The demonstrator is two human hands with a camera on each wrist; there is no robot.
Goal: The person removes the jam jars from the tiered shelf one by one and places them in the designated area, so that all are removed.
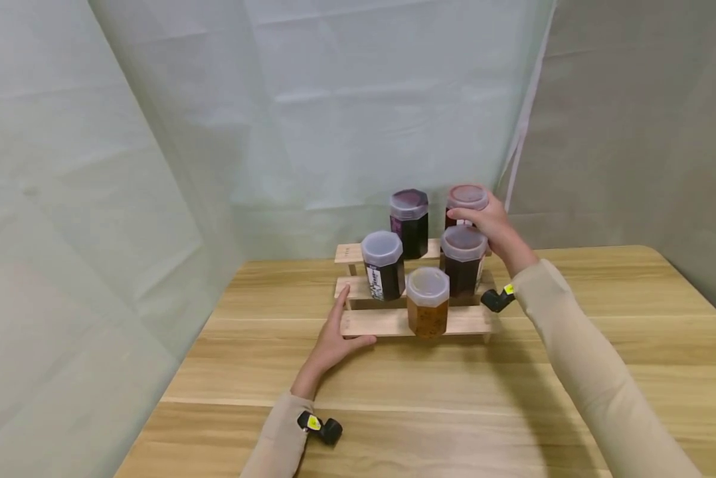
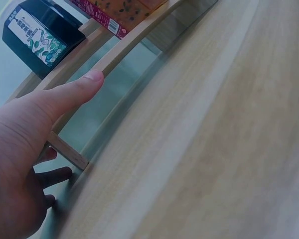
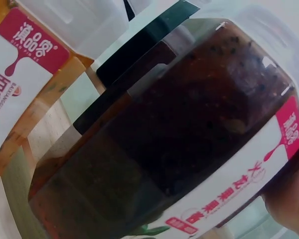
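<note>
Gripped by the right hand (image 1: 494,229), the red jar (image 1: 467,199) stood at the right end of the rack's (image 1: 382,322) top step — behind four other jars — while the left hand (image 1: 334,342), fingers straight, pressed the rack's bottom-left corner on the table (image 1: 603,345).

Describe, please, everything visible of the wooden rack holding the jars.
The rack is pale bare wood, built as three stepped slats on short legs, standing level on the table near its back edge. Five lidded jars stand on it: one on the bottom step, two on the middle, two on the top. The left hand rests against its lower left end, thumb along the bottom slat. The right hand holds the top right jar.
</note>
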